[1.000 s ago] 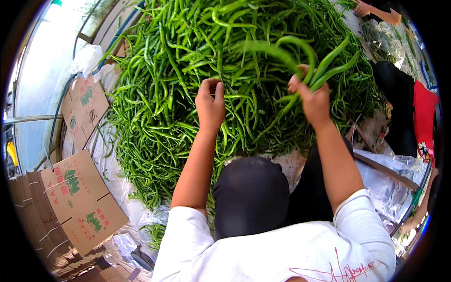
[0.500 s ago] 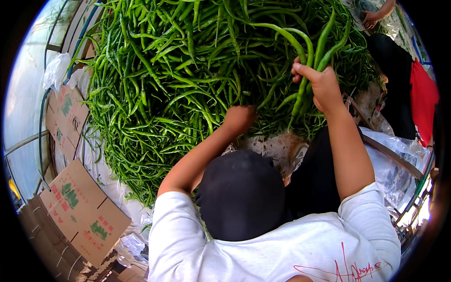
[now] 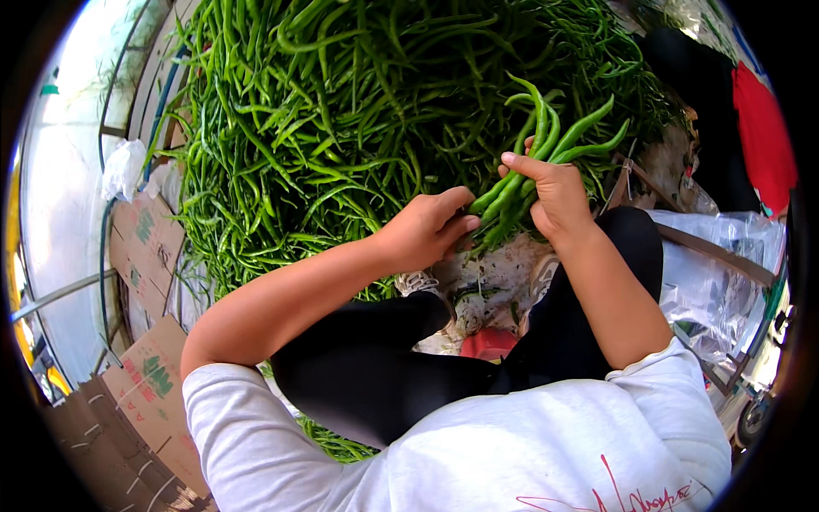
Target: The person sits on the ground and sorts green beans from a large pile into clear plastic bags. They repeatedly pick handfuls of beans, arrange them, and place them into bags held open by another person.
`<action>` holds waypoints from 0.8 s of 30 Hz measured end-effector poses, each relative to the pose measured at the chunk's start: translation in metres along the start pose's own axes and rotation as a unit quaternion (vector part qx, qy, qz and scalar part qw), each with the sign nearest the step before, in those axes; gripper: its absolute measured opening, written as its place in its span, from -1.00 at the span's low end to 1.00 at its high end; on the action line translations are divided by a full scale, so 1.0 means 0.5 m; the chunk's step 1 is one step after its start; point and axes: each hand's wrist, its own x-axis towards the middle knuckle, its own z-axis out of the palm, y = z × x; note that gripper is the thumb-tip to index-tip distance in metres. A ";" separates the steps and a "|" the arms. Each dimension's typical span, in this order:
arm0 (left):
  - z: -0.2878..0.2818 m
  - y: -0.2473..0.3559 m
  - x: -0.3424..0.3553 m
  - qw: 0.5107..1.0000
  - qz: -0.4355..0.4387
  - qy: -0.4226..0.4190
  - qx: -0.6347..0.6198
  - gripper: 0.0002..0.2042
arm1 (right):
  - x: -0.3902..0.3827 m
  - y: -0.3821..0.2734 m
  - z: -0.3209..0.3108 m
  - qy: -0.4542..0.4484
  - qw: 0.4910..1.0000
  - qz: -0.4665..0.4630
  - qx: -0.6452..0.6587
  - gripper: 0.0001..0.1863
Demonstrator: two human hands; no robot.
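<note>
A bunch of long green chili peppers (image 3: 554, 128) is wrapped in my right hand (image 3: 559, 192), the thumb pressed across it. Their curved ends fan out up and to the right. The lower ends point down-left toward my left hand (image 3: 431, 224), whose thumb and fingers close around the tips. Beyond both hands spreads a large heap of the same green chili peppers (image 3: 290, 128). What lies inside the curled fingers of my left hand is partly hidden.
Flattened cardboard boxes (image 3: 149, 384) lie at the left, near a white plastic bag (image 3: 124, 169). A red object (image 3: 488, 343) sits between my black-trousered legs. Clear plastic sheeting (image 3: 717, 273) is at the right. Beyond it is a person in dark clothing with a red item (image 3: 762, 141).
My right hand has lowered and tilted the pepper bunch. My left hand has come out of the heap's edge to the bunch's lower ends. The dark rounded shape before me is gone.
</note>
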 end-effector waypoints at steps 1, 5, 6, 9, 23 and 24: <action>0.022 0.000 0.023 0.996 0.053 0.043 0.055 -0.88 | 0.006 0.005 -0.015 0.034 0.999 -0.026 0.028 -0.70; 0.108 -0.003 0.105 0.992 0.056 0.003 -0.114 -0.72 | 0.022 -0.046 -0.101 0.072 0.993 0.038 0.082 -0.64; 0.099 -0.056 0.149 0.992 0.054 0.020 -0.109 -0.58 | 0.042 -0.054 -0.124 0.042 0.997 0.017 0.059 -0.63; 0.072 -0.093 0.254 0.859 -0.134 0.258 -0.422 -0.50 | 0.052 -0.127 -0.104 0.079 0.981 -0.178 -0.005 -0.67; -0.006 -0.194 0.358 0.793 -0.119 0.528 0.282 -0.52 | 0.065 -0.198 -0.132 0.068 0.945 -0.290 -0.134 -0.71; -0.006 -0.195 0.355 0.780 -0.106 0.530 0.316 -0.56 | 0.066 -0.198 -0.138 0.067 0.943 -0.297 -0.137 -0.71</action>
